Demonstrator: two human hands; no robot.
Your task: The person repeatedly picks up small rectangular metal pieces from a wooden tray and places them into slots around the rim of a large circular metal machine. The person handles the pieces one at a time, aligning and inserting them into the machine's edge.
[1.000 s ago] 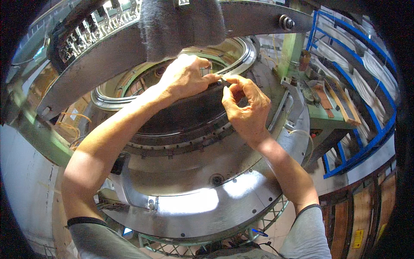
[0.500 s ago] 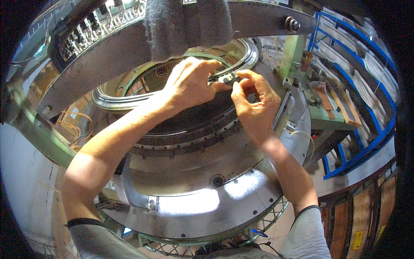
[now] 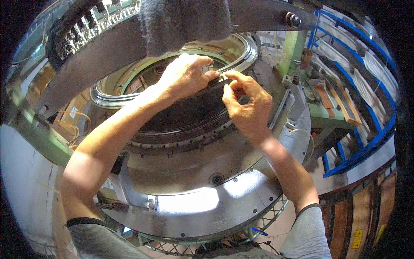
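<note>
A small pale metal piece (image 3: 222,77) sits between my two hands, above the dark ring-shaped opening of a large round machine. My left hand (image 3: 186,77) pinches its left side with thumb and forefinger, the other fingers mostly hidden behind the hand. From the right, my right hand (image 3: 251,102) meets the piece with a bent forefinger at its edge. The thumb of that hand curls just below, and the other fingers are folded in. The fingers cover much of the piece, so its exact kind does not show. Just behind it runs a shiny metal ring (image 3: 246,62).
A curved steel beam (image 3: 254,18) spans the machine above my hands, with grey fuzzy cloth (image 3: 185,26) hanging over it. A wide metal rim (image 3: 224,216) curves in front of me. On the right stand a green bench (image 3: 323,113) with tools and a blue frame (image 3: 366,153).
Both hands have shifted slightly left and up with the small metal piece. The piece now looks shorter, apparently turned, and the right thumb is farther from it.
</note>
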